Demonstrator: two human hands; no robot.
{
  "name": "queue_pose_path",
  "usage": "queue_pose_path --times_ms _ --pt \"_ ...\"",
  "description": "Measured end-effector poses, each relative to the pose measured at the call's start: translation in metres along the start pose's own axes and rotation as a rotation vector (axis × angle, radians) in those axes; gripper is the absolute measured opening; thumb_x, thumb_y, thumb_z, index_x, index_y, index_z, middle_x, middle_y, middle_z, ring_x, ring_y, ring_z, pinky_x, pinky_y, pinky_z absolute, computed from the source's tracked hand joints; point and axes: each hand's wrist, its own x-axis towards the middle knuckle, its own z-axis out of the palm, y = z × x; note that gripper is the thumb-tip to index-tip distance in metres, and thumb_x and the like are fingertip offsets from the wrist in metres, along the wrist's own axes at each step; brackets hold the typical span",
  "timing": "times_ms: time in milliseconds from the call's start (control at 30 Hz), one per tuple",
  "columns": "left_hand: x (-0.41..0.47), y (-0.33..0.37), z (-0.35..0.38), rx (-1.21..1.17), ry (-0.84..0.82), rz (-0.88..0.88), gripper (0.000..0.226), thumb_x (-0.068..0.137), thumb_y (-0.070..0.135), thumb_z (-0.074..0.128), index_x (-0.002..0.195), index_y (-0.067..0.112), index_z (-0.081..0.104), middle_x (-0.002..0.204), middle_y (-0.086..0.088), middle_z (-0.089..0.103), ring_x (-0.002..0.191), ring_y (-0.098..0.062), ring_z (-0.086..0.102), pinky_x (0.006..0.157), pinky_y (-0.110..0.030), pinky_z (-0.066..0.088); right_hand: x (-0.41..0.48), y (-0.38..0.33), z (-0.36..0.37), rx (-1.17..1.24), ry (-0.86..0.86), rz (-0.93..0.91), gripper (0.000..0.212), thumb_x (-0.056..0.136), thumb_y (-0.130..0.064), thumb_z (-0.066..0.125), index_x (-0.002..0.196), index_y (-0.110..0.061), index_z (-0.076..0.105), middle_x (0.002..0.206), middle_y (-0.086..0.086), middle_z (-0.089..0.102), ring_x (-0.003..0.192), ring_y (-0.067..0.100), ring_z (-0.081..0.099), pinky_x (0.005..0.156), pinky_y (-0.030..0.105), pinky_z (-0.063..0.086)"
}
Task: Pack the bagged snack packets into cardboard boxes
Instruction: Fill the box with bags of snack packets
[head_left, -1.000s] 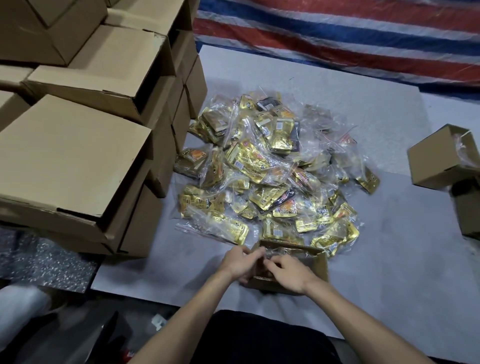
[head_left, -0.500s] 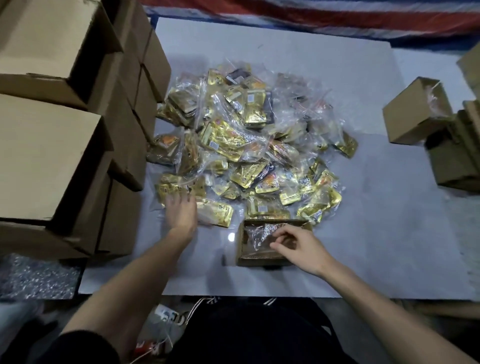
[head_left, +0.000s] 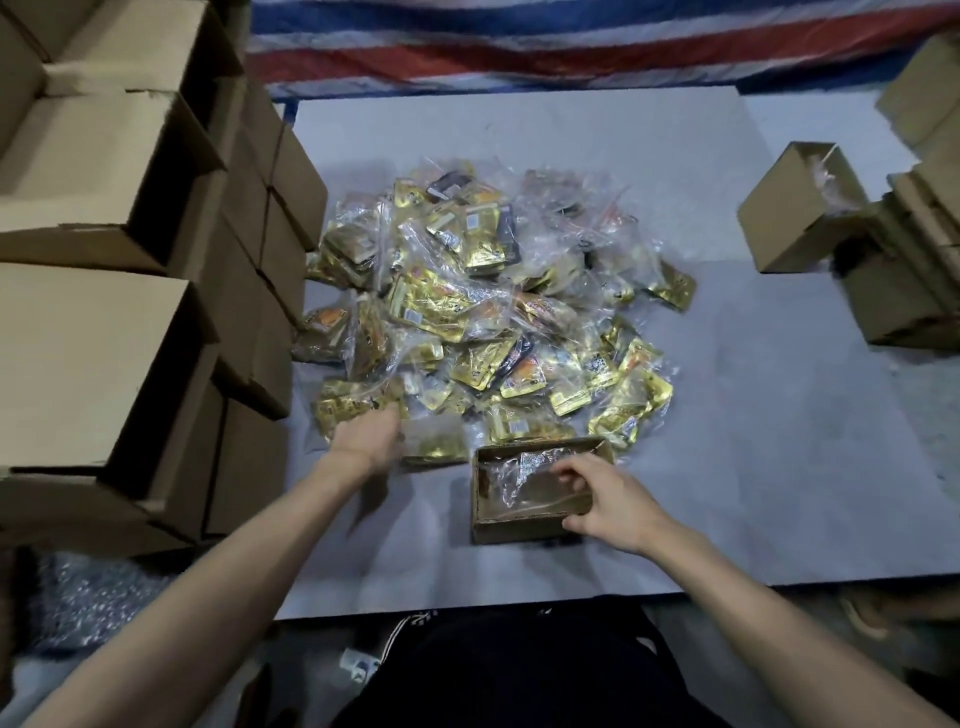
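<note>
A heap of clear bags holding gold snack packets (head_left: 493, 312) lies mid-board. In front of it stands a small open cardboard box (head_left: 519, 531) with a clear bag (head_left: 524, 475) inside. My left hand (head_left: 370, 439) reaches to the heap's near left edge and grips a blurred bag of gold packets (head_left: 436, 446) just left of the box. My right hand (head_left: 610, 501) holds the box's right end: curled fingers lie over the bag inside and the thumb sits on the near rim.
Tall stacks of closed cardboard boxes (head_left: 104, 338) wall off the left side. More small boxes (head_left: 800, 218), one open with plastic in it, stand at the right. All of this rests on a grey board (head_left: 753, 467), with a striped tarpaulin (head_left: 571, 47) behind.
My left hand left the box, reached to the heap's near left edge and took hold of a bag there. My right hand stayed at the box. The camera tilted down.
</note>
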Motion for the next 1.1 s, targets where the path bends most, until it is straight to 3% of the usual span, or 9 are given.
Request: queue_pose_path --times_ms 67,233,367,467,667,800,933,1000,1100 --pt "-0.008 0.006 -0.018 0.015 0.006 0.039 0.028 0.092 0.024 0.05 0.117 0.012 0.045 0.124 -0.015 0.061 0.112 -0.034 0.06 0.088 -0.042 0.046 0.001 -0.002 -0.002 -0.017 -0.007 -0.011 0.063 0.076 -0.02 0.081 0.132 -0.026 0.053 0.122 -0.004 0.053 0.112 0.01 0.051 0.092 0.024 0.044" --pt "-0.038 0.016 -0.072 -0.039 0.102 0.118 0.014 0.092 0.021 0.053 0.089 0.017 0.04 0.107 -0.012 0.062 0.103 -0.036 0.06 0.073 -0.037 0.038 0.001 -0.003 -0.004 -0.074 -0.062 -0.045 0.055 0.084 -0.045 0.074 0.133 -0.03 0.055 0.127 -0.012 0.054 0.113 0.004 0.047 0.094 0.023 0.039" --pt "-0.07 0.018 -0.12 -0.494 -0.046 0.327 0.016 0.095 0.02 0.064 0.087 0.018 0.051 0.082 -0.003 0.059 0.083 -0.027 0.06 0.067 -0.032 0.048 0.006 -0.018 0.001 -0.078 -0.092 -0.005 0.028 0.1 -0.05 0.045 0.105 -0.03 0.065 0.101 -0.006 0.072 0.084 0.011 0.065 0.084 0.031 0.052" --pt "-0.094 0.025 -0.146 -0.784 -0.109 0.416 0.015 0.097 0.014 0.06 0.109 0.008 0.055 0.096 -0.008 0.068 0.089 -0.031 0.069 0.081 -0.048 0.059 0.012 -0.027 0.006 -0.028 -0.047 0.015 0.033 0.104 -0.044 0.035 0.093 -0.028 0.062 0.094 -0.006 0.072 0.086 0.013 0.066 0.087 0.039 0.052" --pt "-0.109 0.059 -0.162 -0.994 -0.206 0.529 0.02 0.1 0.018 0.05 0.113 0.003 0.046 0.117 -0.003 0.072 0.101 -0.029 0.071 0.084 -0.038 0.058 0.012 -0.02 0.0 0.199 0.203 0.074 0.024 0.1 -0.016 0.045 0.105 -0.032 0.061 0.088 -0.017 0.069 0.082 0.004 0.063 0.083 0.036 0.054" --pt "-0.106 0.078 -0.159 -0.993 -0.293 0.593 0.026 0.104 0.017 0.045 0.126 0.005 0.043 0.119 -0.005 0.072 0.103 -0.03 0.071 0.09 -0.049 0.055 -0.009 -0.011 -0.015 0.549 0.511 -0.061 0.052 0.08 -0.001 0.053 0.126 -0.027 0.053 0.112 -0.01 0.064 0.102 0.007 0.061 0.092 0.04 0.052" --pt "-0.101 0.093 -0.154 -0.979 -0.423 0.635 0.022 0.105 0.02 0.044 0.126 0.016 0.049 0.124 -0.004 0.069 0.102 -0.041 0.069 0.09 -0.06 0.053 -0.021 -0.007 -0.026 0.555 0.444 -0.298 0.086 0.077 -0.023 0.076 0.151 -0.021 0.032 0.155 -0.009 0.038 0.144 0.008 0.035 0.116 0.023 0.029" --pt "-0.098 0.099 -0.151 -0.946 -0.457 0.656 0.022 0.105 0.021 0.044 0.126 0.02 0.052 0.125 -0.001 0.068 0.102 -0.041 0.069 0.085 -0.06 0.056 -0.022 -0.007 -0.029 0.528 0.42 -0.318 0.102 0.073 -0.041 0.082 0.156 -0.027 0.023 0.161 -0.014 0.027 0.148 0.007 0.026 0.119 0.023 0.024" --pt "-0.094 0.106 -0.147 -0.92 -0.489 0.678 0.022 0.104 0.024 0.045 0.124 0.025 0.055 0.126 0.001 0.068 0.104 -0.045 0.066 0.08 -0.057 0.056 -0.02 -0.007 -0.03 0.482 0.463 -0.307 0.111 0.066 -0.053 0.084 0.155 -0.041 0.02 0.148 -0.023 0.041 0.143 0.008 0.036 0.116 0.034 0.027"
